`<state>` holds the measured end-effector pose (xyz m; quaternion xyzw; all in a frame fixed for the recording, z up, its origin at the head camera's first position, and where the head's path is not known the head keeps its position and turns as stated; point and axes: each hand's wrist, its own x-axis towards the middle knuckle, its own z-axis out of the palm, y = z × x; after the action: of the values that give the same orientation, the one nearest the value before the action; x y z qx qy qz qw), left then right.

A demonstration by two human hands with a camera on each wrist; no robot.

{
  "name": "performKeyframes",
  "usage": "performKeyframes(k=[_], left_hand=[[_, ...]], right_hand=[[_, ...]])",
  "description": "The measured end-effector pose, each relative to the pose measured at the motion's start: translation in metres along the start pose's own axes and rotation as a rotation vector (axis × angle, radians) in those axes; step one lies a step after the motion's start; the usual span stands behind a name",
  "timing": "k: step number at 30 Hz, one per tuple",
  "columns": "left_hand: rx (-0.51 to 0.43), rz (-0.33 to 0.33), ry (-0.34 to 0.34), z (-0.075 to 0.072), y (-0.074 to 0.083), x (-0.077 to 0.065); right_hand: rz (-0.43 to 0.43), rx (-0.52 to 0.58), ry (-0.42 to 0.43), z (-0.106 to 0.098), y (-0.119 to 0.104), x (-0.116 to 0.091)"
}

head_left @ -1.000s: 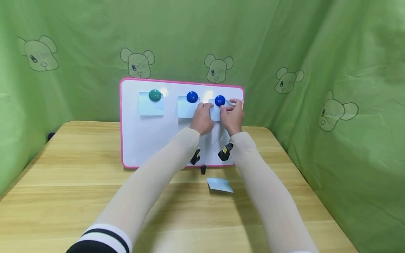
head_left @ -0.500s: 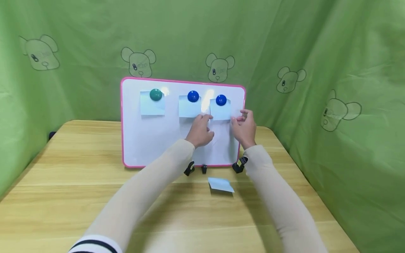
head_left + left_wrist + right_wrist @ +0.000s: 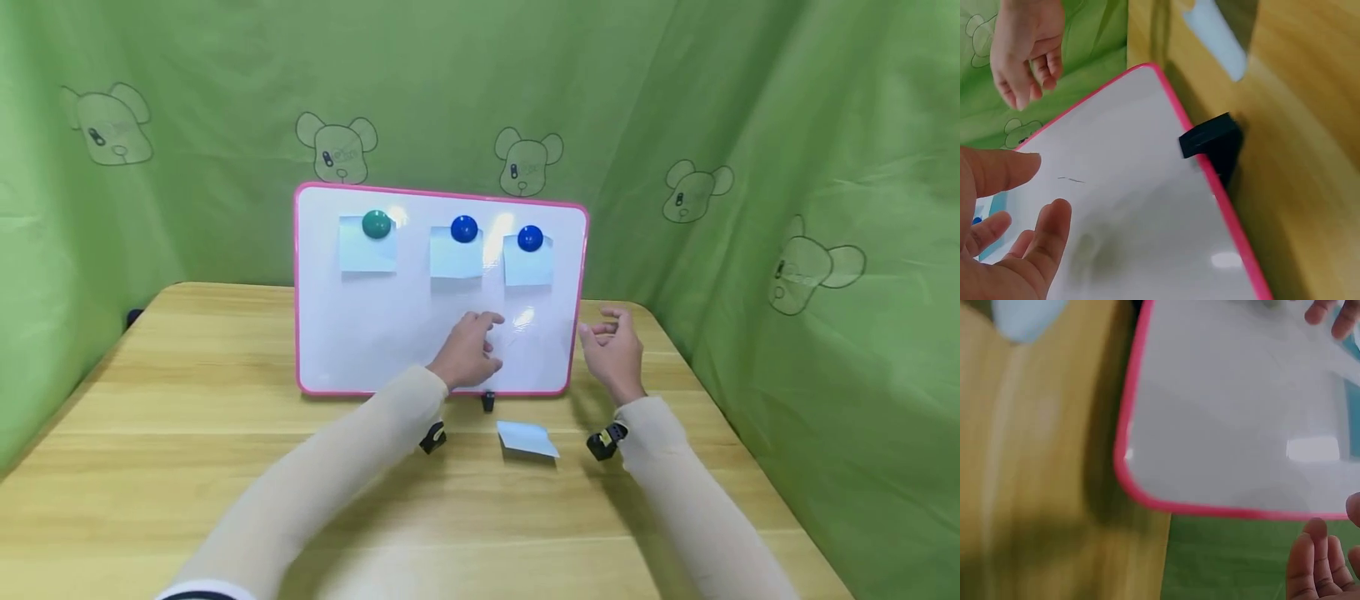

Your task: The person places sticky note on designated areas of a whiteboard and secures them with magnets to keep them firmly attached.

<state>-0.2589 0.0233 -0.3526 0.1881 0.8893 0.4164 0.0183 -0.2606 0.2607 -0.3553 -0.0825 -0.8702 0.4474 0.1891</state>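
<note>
A whiteboard (image 3: 360,333) with a pink frame stands upright on the table, bearing three pale blue paper notes. A green round magnet (image 3: 377,224) pins the left note (image 3: 367,254); blue magnets pin the middle note (image 3: 455,260) and the right note (image 3: 528,268). My left hand (image 3: 467,350) is in front of the board's lower half, fingers relaxed and apart, holding nothing. Just off the board's right edge is my right hand (image 3: 615,354), fingers loosely bent with nothing between them. A loose blue note (image 3: 527,439) lies on the table in front of the board, one edge lifted.
A small black clip-like foot (image 3: 1213,140) sits at the board's bottom edge. The wooden table (image 3: 187,467) extends on both sides and toward me. Green curtains (image 3: 825,167) with bear-head outlines enclose the back and sides.
Both hands have come away from the right note and moved down, the right one also outward past the board's edge. The right note stays up under its blue magnet.
</note>
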Motion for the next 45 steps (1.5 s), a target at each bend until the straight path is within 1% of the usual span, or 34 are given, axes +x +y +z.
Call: performKeyframes(k=[4, 9, 16, 21, 25, 29, 32, 36, 38, 41, 45], left_hand=[[0.016, 0.008, -0.041, 0.004, -0.007, -0.006], [-0.002, 0.029, -0.079, 0.009, -0.011, -0.013], [0.011, 0.007, -0.118, 0.015, -0.018, -0.025], [0.019, -0.001, -0.148, 0.021, -0.025, -0.031], [0.026, 0.026, -0.159, 0.027, -0.028, -0.034], [0.044, 0.054, -0.178, 0.033, -0.029, -0.035], [0.073, 0.070, -0.200, 0.037, -0.028, -0.035], [0.115, 0.088, -0.233, 0.042, -0.028, -0.033], [0.140, 0.100, -0.239, 0.045, -0.027, -0.032], [0.173, 0.108, -0.245, 0.049, -0.025, -0.032], [0.217, 0.094, -0.265, 0.053, -0.021, -0.033]], right_hand=[[0.027, -0.032, -0.031, -0.010, 0.016, -0.008], [0.056, -0.063, -0.051, -0.023, 0.032, -0.018], [0.110, -0.093, -0.072, -0.044, 0.055, -0.030], [0.137, -0.092, -0.083, -0.053, 0.068, -0.036], [0.160, -0.102, -0.082, -0.058, 0.079, -0.042], [0.182, -0.146, -0.073, -0.065, 0.090, -0.048], [0.200, -0.166, -0.116, -0.071, 0.095, -0.051], [0.216, -0.190, -0.220, -0.080, 0.100, -0.053], [0.220, -0.207, -0.257, -0.084, 0.103, -0.054], [0.226, -0.230, -0.298, -0.087, 0.107, -0.055], [0.247, -0.200, -0.338, -0.091, 0.111, -0.054]])
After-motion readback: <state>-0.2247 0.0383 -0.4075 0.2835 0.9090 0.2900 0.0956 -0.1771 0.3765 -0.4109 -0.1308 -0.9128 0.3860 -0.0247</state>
